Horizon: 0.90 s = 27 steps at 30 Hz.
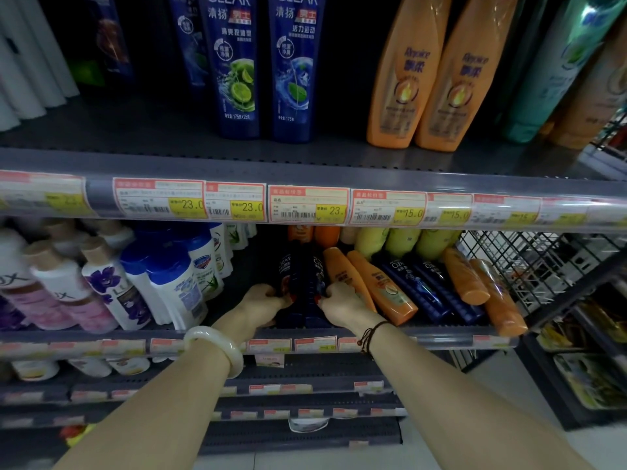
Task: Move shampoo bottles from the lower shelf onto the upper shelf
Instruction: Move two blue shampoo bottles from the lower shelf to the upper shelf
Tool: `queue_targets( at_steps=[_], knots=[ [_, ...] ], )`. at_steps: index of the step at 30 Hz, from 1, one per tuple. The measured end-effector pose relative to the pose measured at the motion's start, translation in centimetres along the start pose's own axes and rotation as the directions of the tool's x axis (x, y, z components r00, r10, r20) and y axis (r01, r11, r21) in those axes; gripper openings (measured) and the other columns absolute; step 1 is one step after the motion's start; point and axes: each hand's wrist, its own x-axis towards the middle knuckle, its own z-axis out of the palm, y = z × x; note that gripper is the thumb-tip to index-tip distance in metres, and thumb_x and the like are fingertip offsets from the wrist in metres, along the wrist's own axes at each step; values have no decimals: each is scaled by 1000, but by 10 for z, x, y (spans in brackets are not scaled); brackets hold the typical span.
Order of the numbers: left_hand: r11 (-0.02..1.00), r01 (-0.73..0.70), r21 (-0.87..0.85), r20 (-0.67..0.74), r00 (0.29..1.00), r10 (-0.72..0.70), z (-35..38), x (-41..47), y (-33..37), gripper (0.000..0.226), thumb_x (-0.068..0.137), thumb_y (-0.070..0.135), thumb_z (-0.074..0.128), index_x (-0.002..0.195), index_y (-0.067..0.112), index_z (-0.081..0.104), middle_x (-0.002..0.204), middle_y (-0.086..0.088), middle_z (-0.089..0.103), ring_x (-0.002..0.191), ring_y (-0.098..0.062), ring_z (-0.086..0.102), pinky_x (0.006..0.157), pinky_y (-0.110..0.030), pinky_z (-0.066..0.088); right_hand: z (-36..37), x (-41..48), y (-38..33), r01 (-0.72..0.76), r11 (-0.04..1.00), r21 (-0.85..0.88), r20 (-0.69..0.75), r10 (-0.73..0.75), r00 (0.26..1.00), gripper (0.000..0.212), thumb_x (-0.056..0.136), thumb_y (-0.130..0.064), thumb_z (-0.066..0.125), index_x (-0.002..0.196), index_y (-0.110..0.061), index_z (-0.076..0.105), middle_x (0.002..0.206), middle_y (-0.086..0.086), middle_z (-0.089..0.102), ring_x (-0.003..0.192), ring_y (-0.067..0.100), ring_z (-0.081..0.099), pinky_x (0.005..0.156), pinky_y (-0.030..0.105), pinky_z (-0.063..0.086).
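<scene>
Crowding gripped dark bottles [302, 276]: orange bottles [383, 290].

Price rail [101, 198]: yellow tags read 23.0, 23.0, 23., 15.0, 15.0. Above rail: two blue bottles [234, 69] marked CLEAR, 175; orange bottles [403, 83] marked Rejoice. Below rail: dark bottles [302, 273] CLEAR; white bottle [112, 293] LUX.

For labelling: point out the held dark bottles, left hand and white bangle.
dark bottles [301, 274], head view, front label.
left hand [262, 301], head view, back of hand.
white bangle [234, 354], head view, outer rim.
</scene>
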Motion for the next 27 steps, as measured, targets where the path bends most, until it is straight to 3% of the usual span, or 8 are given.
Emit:
queue_targets(
  at_steps=[4, 7, 10, 13, 16, 21, 25, 27],
  knots=[
    [995, 20, -93, 12, 1000, -19, -6, 1, -4, 48, 87, 19, 65, 128, 1, 47, 120, -17, 58, 111, -28, 57, 97, -41, 49, 7, 1, -1, -10, 990, 142, -11, 11, 1000, 10, 95, -17, 47, 103, -13, 51, 76, 1, 46, 72, 16, 46, 70, 22, 34],
    [986, 38, -160, 25, 999, -34, -10, 1, -7, 63, 86, 18, 66, 138, 1, 36, 130, -18, 54, 120, -30, 53, 102, -45, 45, 10, -3, 1, -34, 949, 314, -10, 40, 999, 29, 95, -8, 49, 122, 2, 49, 108, 9, 54, 97, 24, 53, 79, 23, 38],
    [980, 42, -195, 29, 999, -37, -11, 1, -9, 68, 85, 16, 67, 141, 0, 32, 132, -20, 53, 119, -29, 53, 101, -43, 46, 11, -3, 3, -59, 925, 374, 4, 62, 998, 29, 93, -11, 54, 116, 8, 55, 105, 10, 51, 89, 24, 54, 79, 27, 40],
    [979, 41, -202, 39, 999, -34, -11, 2, -9, 67, 85, 13, 66, 141, -1, 32, 131, -21, 53, 113, -28, 55, 96, -40, 48, 14, -1, 6, -81, 908, 410, 4, 87, 996, 43, 93, -12, 56, 125, 16, 50, 127, 27, 56, 116, 40, 55, 97, 43, 46],
    [978, 59, -198, 69, 997, -47, -13, 5, -10, 69, 84, 11, 68, 142, -1, 32, 131, -21, 55, 116, -30, 56, 90, -36, 50, 14, -1, 8, -77, 877, 474, 13, 80, 997, 41, 93, -11, 55, 127, 11, 48, 136, 26, 50, 127, 38, 47, 107, 42, 37],
    [984, 72, -161, 98, 994, -56, -16, 7, -13, 72, 77, 14, 74, 139, 0, 39, 128, -18, 59, 114, -27, 59, 82, -30, 51, 11, -4, 9, -98, 824, 558, 60, 77, 995, 40, 91, -6, 57, 129, 6, 50, 130, 17, 55, 122, 29, 50, 100, 31, 39],
    [983, 64, -174, 92, 995, -49, -17, 6, -13, 82, 74, 10, 76, 143, 7, 33, 134, -16, 54, 120, -27, 53, 101, -38, 45, 8, -3, 10, -113, 820, 560, 114, 59, 992, 38, 89, -7, 61, 126, 2, 54, 125, 10, 59, 110, 24, 53, 88, 27, 39],
    [986, 39, -164, 79, 996, -27, -14, 4, -12, 80, 74, 7, 75, 142, 11, 34, 131, -15, 55, 118, -27, 54, 96, -37, 47, 8, -4, 12, -113, 821, 560, 107, 64, 992, 43, 86, -5, 63, 128, 0, 52, 125, 12, 59, 112, 26, 54, 89, 29, 41]
  ],
)
